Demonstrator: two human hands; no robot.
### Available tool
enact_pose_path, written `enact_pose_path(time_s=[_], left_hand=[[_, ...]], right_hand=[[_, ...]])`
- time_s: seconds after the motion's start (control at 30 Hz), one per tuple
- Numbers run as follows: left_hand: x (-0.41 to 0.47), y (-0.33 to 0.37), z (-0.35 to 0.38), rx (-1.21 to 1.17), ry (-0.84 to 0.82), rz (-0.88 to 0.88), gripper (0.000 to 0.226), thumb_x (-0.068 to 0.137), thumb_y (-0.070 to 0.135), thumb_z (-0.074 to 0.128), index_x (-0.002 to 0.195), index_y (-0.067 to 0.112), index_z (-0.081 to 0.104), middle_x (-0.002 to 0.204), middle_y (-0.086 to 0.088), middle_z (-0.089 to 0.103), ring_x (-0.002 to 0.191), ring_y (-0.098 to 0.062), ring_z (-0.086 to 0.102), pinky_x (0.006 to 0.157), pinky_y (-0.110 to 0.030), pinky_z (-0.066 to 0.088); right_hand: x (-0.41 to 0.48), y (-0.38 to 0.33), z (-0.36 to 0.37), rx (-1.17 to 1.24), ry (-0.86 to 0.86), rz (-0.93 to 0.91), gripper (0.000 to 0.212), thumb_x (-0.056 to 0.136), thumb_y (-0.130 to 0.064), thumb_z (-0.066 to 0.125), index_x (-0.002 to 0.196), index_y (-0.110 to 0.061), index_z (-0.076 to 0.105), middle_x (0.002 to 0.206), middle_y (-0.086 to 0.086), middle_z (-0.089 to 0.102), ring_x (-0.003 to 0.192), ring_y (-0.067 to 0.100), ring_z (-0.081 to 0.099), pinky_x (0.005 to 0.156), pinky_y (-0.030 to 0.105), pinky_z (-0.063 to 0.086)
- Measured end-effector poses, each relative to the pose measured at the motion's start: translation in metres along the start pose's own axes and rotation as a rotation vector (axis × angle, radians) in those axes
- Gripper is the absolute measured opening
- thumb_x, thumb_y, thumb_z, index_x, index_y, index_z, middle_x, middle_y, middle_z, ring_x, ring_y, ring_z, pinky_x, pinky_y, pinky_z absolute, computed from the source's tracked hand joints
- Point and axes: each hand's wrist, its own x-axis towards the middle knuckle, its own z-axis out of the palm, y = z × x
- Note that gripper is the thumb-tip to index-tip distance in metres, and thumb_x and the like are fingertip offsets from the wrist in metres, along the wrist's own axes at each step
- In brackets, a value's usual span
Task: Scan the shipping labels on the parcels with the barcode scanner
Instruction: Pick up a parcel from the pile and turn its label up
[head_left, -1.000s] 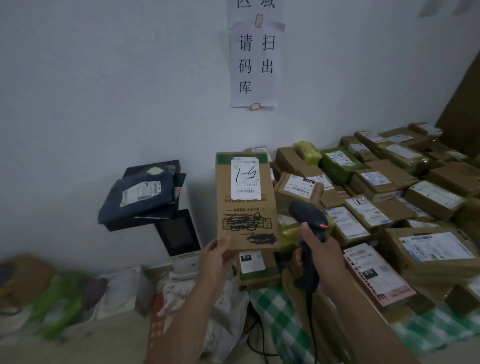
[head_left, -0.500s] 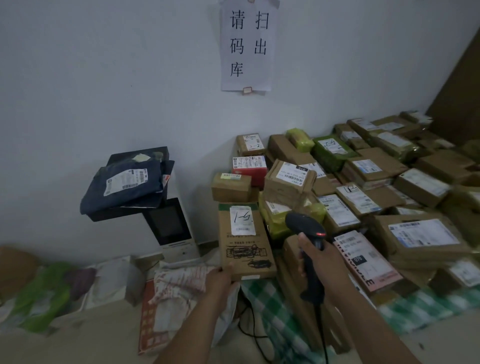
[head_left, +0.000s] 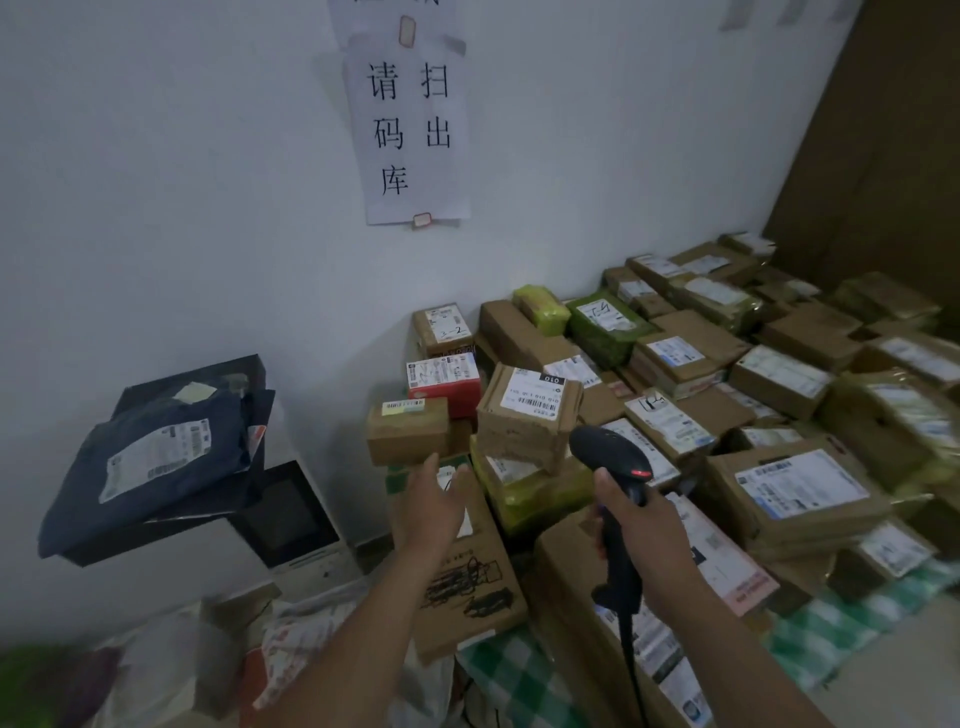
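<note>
Black scanner (head_left: 610, 456) upright, labelled parcels (head_left: 525, 422) piled

Count: 1 black handheld barcode scanner (head_left: 610, 457), 1 red cardboard box (head_left: 447, 389), 1 navy plastic mailer bag (head_left: 150, 467), green-wrapped parcels (head_left: 605, 332) at least 4, brown cardboard parcels (head_left: 527, 415) 20+, exact number unreadable

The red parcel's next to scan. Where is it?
Head view, centre, against the wall: the red parcel sits below the box marked 3-2, left of the tilted brown box.
</note>
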Motion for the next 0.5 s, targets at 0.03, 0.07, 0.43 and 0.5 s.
enact_pose_path(time_s=[0.03,0.07,0.43,0.5], left_hand=[[0.009,0.016,-0.002,-0.051,-0.049,-0.001,0.049,0.097,0.048,0.051,0.136,0.018,0.054,0.136,0.000,0.058,0.124,-0.020,0.055,0.103,-0.045,0.047],[0.018,0.029,-0.001,-0.101,-0.100,0.015,0.050,0.097,0.051,0.049,0.137,0.020,0.052,0.135,0.000,0.059,0.123,-0.020,0.056,0.102,-0.045,0.048],[0.052,0.070,0.007,-0.264,-0.308,-0.074,0.038,0.099,0.038,0.053,0.131,0.017,0.057,0.114,0.002,0.063,0.094,-0.011,0.058,0.068,-0.024,0.046],[0.047,0.066,0.001,-0.335,-0.277,-0.088,0.032,0.098,0.036,0.056,0.126,0.020,0.059,0.112,0.004,0.064,0.095,-0.010,0.058,0.070,-0.024,0.046]], right_hand=[[0.006,-0.005,0.002,0.007,0.013,0.012,0.040,0.091,-0.037,0.062,0.084,0.002,0.060,0.059,0.012,0.061,0.045,0.021,0.055,0.048,0.029,0.047],[0.011,-0.011,0.004,0.009,0.022,0.028,0.038,0.091,-0.038,0.061,0.086,-0.001,0.061,0.060,0.011,0.062,0.046,0.020,0.056,0.046,0.027,0.047],[0.056,-0.023,0.022,0.227,-0.029,0.171,0.048,0.088,-0.050,0.061,0.102,-0.005,0.063,0.066,0.014,0.065,0.062,0.026,0.062,0.069,0.038,0.051],[0.053,-0.020,0.028,0.224,-0.019,0.154,0.047,0.087,-0.050,0.061,0.102,-0.004,0.062,0.063,0.013,0.064,0.059,0.026,0.061,0.068,0.038,0.049]])
